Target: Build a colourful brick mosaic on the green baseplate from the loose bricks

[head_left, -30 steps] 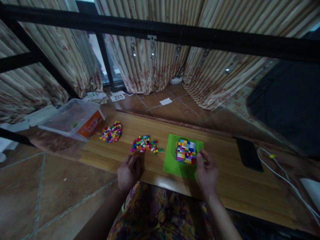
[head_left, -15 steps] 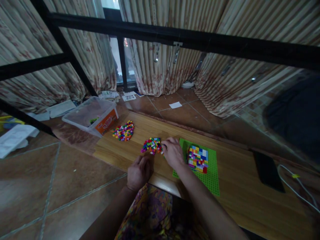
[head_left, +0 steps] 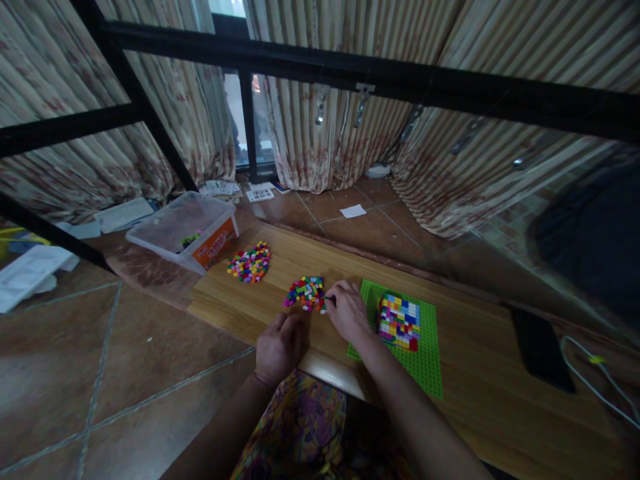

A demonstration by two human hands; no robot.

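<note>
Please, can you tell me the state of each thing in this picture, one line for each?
Clear plastic storage box: open, almost empty.
Green studded baseplate: flat, partly covered by multicoloured brick block.
Near pile of small coloured bricks: loose.
Right hand: fingers at near pile.
Left hand: curled, resting.

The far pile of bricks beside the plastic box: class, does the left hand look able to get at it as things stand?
Probably yes. The left hand rests on the wooden board near its front edge, and only bare wood lies between it and the far pile of bricks. The right hand is off at the nearer pile.
</note>
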